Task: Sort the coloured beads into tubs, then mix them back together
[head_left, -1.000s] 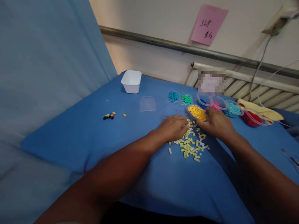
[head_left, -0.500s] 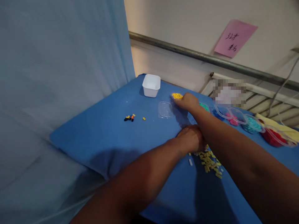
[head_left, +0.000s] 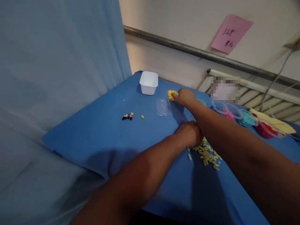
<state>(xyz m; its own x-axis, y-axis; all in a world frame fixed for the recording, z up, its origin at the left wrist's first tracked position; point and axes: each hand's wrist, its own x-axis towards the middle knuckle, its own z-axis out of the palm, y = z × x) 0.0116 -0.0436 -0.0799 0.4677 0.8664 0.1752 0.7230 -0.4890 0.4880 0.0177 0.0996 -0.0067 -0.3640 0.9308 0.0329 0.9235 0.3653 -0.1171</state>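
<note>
My right hand [head_left: 185, 96] reaches across above my left wrist to a small clear tub of bright yellow pieces [head_left: 170, 94]. The thumb lies over the tub's near side and the other fingers curl behind, closed on it. Lower down, my left hand [head_left: 190, 132] is at the edge of a loose pile of pale yellow blocks [head_left: 207, 154]; its fingers are hidden under the hand and by the right forearm. A clear lid [head_left: 163, 107] lies on the blue cloth left of the tub. One white block [head_left: 189, 157] sits beside the pile.
An open white box [head_left: 149, 83] stands at the back. Small black, orange and yellow blocks [head_left: 127, 116] lie left, with one yellow block [head_left: 142, 117] apart. Several tubs, including a red one [head_left: 266, 129], line the right. A blue curtain [head_left: 70, 62] hangs left; a pipe [head_left: 168, 42] runs behind.
The view has shifted slightly. The tub of yellow pieces now shows more of its contents, and my right thumb lies further over it. My left hand stays by the pale pile.
</note>
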